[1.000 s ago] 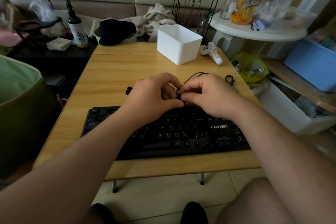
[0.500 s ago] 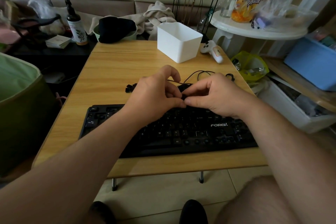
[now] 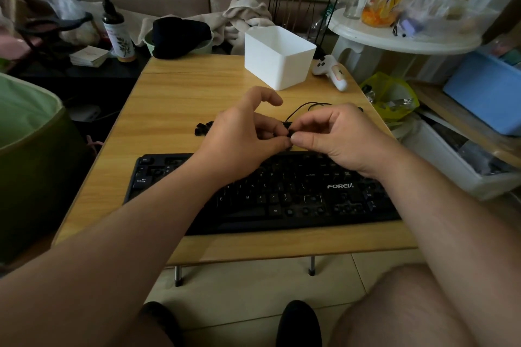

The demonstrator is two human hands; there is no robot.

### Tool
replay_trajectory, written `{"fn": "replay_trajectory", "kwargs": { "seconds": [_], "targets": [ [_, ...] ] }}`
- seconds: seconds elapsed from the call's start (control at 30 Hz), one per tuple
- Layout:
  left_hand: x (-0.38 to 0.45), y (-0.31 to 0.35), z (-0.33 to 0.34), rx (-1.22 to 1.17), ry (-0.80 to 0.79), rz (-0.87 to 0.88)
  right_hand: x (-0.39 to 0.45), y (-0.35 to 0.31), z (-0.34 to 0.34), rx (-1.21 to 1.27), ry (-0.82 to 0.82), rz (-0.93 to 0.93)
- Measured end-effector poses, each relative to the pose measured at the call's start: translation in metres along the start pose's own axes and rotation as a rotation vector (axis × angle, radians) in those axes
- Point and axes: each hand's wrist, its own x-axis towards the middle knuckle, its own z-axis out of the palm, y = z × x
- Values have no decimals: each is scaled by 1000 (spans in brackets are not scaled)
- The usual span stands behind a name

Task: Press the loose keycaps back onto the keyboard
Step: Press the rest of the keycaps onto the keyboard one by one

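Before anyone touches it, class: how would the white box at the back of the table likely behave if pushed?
The white box looks thin-walled and open-topped, so probably light and easy to slide on the smooth table. Its height suggests a high push might tip it. Its contents aren't visible, so weight is uncertain.

A flat black plastic keyboard [image 3: 282,194] with white legends lies across the near edge of the wooden table, several sockets bare at its left end and lower right. A small heap of loose black keycaps [image 3: 203,129] sits on the wood just beyond it, toward the left.
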Motion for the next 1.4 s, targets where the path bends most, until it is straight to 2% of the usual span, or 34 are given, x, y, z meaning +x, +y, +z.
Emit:
{"fn": "replay_trajectory", "kwargs": {
  "seconds": [0.1,0.2,0.33,0.7,1.0,1.27,1.4],
  "targets": [
    [1,-5,-5,194,-99,3,-1,0,-4,-191,-63,19],
    [3,-13,-16,366,-120,-20,-1,-1,-7,-407,-182,104],
    [4,-26,-31,488,-121,-80,-1,-7,-4,-526,-253,110],
    [3,-32,-25,531,-128,-23,4,-16,9,-737,-299,71],
    [1,-29,-5,539,-179,27,12,-33,20,-823,-318,155],
    [4,-26,5,561,-156,-11,20,-53,37,-1019,-334,134],
    [5,-24,5,541,-170,-33,21,-51,33,-945,-347,205]
  ]
}}
